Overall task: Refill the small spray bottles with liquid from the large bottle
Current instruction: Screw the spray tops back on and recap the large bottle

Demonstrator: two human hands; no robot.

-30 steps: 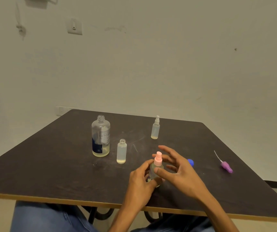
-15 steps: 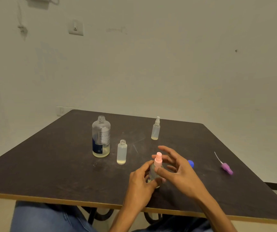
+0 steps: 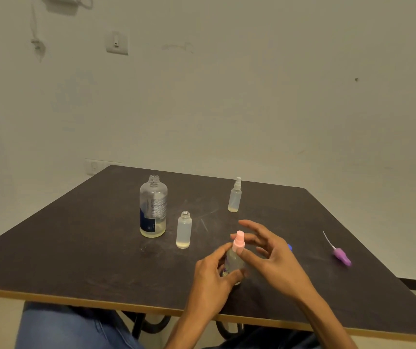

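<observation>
On a dark worktop (image 3: 76, 248), left of centre, stands the uncapped large bottle (image 3: 153, 206), beside an open small bottle (image 3: 184, 229). Lower centre, the left hand (image 3: 213, 275) grips a pink-topped spray bottle (image 3: 235, 255); the right hand (image 3: 268, 250) pinches its pink cap.

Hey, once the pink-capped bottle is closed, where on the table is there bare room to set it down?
Bare patches: the near-left stretch between the large bottle and the table front edge, and the far right corner behind the purple sprayer head. Crowded: the middle, around the open small bottle, the white-capped bottle and both hands.
</observation>
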